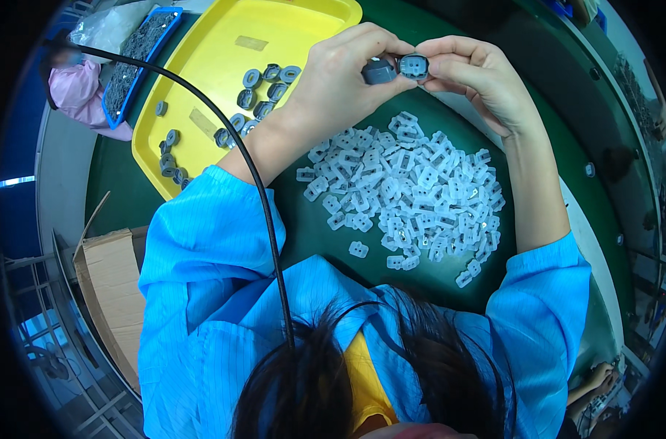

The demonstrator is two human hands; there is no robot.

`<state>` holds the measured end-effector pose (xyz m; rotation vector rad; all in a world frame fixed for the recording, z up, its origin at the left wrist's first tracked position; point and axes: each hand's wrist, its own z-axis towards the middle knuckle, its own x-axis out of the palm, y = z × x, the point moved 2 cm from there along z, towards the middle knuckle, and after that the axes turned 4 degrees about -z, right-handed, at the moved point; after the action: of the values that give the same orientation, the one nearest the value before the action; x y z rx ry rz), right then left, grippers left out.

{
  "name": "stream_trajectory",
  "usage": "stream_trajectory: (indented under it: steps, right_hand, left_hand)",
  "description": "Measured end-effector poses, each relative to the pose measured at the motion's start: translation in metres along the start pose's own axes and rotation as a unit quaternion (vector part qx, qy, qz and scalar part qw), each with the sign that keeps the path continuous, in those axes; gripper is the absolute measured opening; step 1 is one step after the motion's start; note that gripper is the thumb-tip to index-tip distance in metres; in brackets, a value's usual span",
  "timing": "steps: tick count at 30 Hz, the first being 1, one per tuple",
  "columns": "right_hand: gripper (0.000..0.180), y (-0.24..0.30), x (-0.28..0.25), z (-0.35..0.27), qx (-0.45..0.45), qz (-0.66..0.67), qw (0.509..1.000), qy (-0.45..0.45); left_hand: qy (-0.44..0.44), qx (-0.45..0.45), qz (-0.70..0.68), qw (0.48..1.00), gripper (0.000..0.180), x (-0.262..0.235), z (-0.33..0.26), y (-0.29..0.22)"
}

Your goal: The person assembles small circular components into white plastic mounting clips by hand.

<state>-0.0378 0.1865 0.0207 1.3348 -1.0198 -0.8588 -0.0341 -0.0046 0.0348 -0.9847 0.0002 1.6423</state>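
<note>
While both hands meet above the green table (304, 227), I see my left hand (348, 69) closed around a dark grey housing (378, 71) and my right hand (468, 69) pinching a small grey ring-shaped part (413, 66), touching that housing, possibly partly seated in it. Below lies a heap of pale plastic clips (406, 194). At left, a yellow tray (223, 66) holds more grey parts (263, 91).
</note>
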Motion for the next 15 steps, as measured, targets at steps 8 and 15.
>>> stream_trajectory:
  steps: [8, 15]
  right_hand:
    - [0.016, -0.007, 0.009, 0.002, -0.040, -0.056, 0.997, -0.038]
    - [0.017, -0.007, 0.017, -0.001, -0.047, -0.042, 0.998, -0.031]
  left_hand:
    - [-0.011, -0.014, -0.013, 1.000, 0.029, 0.003, -0.002, 0.001]
    - [-0.015, -0.051, -0.034, 0.998, 0.029, 0.006, -0.005, -0.003]
